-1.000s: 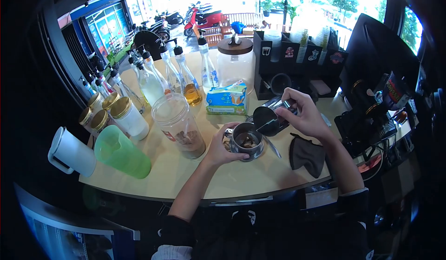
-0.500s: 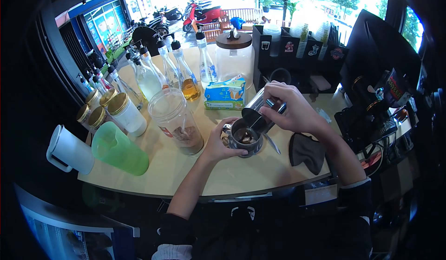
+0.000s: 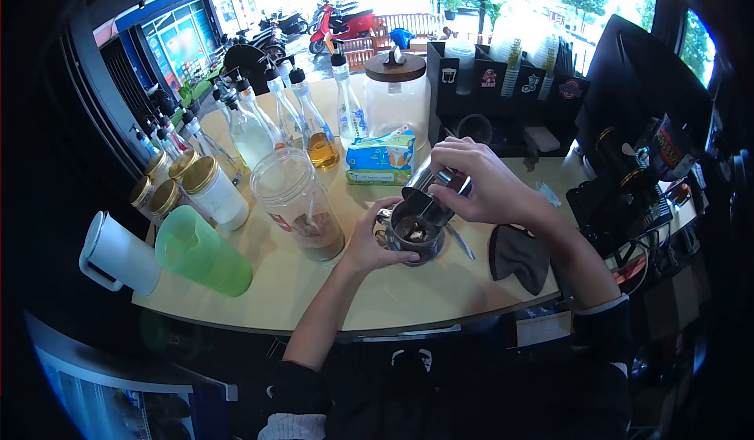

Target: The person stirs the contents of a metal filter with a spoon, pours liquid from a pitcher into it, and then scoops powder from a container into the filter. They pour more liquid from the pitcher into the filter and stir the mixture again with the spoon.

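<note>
My left hand (image 3: 373, 240) is wrapped around the side of a metal mug (image 3: 416, 253) standing on the table, thumb along its near side. Inside the mug there is dark brown content with a pale patch. My right hand (image 3: 479, 181) grips a shiny steel pitcher (image 3: 422, 182) by its handle. The pitcher is tipped over the mug, its rim low at the mug's opening. Whether liquid is flowing cannot be made out. A thin spoon-like utensil (image 3: 462, 243) lies just right of the mug.
Left of my hands stand a clear jar with brown powder (image 3: 318, 236), a green pitcher (image 3: 206, 255), a white pitcher (image 3: 118, 255) and gold-lidded jars (image 3: 216, 192). Behind are pump bottles (image 3: 314, 130), a blue tissue pack (image 3: 381, 159) and a wooden-lidded jar (image 3: 397, 102). A dark cloth (image 3: 518, 259) lies right.
My right hand has lowered slightly, and the pitcher is tilted more steeply, its rim nearer the mug. My left hand has stayed on the mug.
</note>
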`<act>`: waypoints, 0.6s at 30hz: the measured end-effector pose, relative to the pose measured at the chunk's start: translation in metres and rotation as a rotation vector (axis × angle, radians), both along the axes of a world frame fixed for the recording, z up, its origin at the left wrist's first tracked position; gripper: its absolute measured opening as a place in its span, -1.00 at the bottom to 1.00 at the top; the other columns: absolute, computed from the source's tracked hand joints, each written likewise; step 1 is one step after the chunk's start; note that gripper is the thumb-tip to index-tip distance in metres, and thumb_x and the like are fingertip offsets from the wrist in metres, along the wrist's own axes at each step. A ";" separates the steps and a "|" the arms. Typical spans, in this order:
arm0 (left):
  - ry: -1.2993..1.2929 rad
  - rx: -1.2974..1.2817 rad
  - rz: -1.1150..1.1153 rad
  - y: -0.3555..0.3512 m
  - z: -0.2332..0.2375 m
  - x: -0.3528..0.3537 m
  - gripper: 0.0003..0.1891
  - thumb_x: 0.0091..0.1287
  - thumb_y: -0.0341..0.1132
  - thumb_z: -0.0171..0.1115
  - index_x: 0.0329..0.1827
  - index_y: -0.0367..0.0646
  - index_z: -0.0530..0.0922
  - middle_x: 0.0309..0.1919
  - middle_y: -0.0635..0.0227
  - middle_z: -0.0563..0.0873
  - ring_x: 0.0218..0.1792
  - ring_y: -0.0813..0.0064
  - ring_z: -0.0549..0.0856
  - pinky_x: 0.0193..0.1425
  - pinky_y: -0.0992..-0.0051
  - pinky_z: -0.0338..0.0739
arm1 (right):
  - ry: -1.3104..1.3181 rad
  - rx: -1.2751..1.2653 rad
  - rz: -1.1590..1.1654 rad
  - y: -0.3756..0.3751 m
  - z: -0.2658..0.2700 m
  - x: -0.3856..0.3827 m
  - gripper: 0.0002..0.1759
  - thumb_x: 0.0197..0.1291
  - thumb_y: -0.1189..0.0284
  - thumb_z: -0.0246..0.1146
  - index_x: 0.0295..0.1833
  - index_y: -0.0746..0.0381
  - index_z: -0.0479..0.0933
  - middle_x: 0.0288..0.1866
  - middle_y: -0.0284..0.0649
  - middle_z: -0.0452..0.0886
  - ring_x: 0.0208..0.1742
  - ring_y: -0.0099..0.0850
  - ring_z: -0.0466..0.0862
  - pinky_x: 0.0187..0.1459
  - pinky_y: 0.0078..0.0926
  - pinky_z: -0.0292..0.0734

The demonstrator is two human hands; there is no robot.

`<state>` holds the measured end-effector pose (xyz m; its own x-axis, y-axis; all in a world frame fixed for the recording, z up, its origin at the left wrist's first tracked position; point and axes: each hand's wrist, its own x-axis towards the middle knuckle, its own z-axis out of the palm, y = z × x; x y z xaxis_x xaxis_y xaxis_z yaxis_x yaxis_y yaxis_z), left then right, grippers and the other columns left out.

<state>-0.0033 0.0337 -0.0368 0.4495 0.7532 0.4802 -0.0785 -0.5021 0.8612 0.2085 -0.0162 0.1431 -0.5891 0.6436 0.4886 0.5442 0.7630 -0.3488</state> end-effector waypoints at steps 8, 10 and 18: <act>0.002 -0.015 0.002 0.002 -0.003 0.000 0.01 -0.37 -0.09 0.72 0.26 -0.20 0.43 0.05 0.21 0.63 0.14 0.34 0.60 0.32 0.34 0.39 | -0.013 -0.002 0.033 0.002 -0.001 -0.004 -0.82 0.01 0.55 0.26 -0.26 0.32 0.43 -0.48 -0.18 0.45 -0.38 -0.20 0.52 -0.07 -0.26 0.40; -0.005 -0.013 -0.001 0.002 -0.003 0.000 0.01 -0.37 -0.09 0.72 0.25 -0.21 0.43 0.05 0.21 0.63 0.14 0.34 0.60 0.31 0.34 0.39 | -0.004 0.012 0.043 0.002 0.000 -0.006 -0.82 0.00 0.56 0.26 -0.26 0.31 0.42 -0.50 -0.18 0.44 -0.37 -0.20 0.52 -0.07 -0.24 0.39; 0.021 -0.002 0.001 0.000 0.002 -0.001 -0.01 -0.35 -0.11 0.71 0.26 -0.22 0.43 0.05 0.21 0.64 0.13 0.36 0.61 0.31 0.35 0.40 | -0.051 0.062 0.051 0.003 -0.001 -0.005 -0.83 0.01 0.54 0.25 -0.24 0.29 0.44 -0.48 -0.20 0.45 -0.32 -0.20 0.53 -0.07 -0.21 0.37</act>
<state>-0.0041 0.0334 -0.0345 0.4586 0.7548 0.4690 -0.0595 -0.5005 0.8637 0.2030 -0.0132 0.1425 -0.6452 0.5815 0.4955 0.5198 0.8094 -0.2730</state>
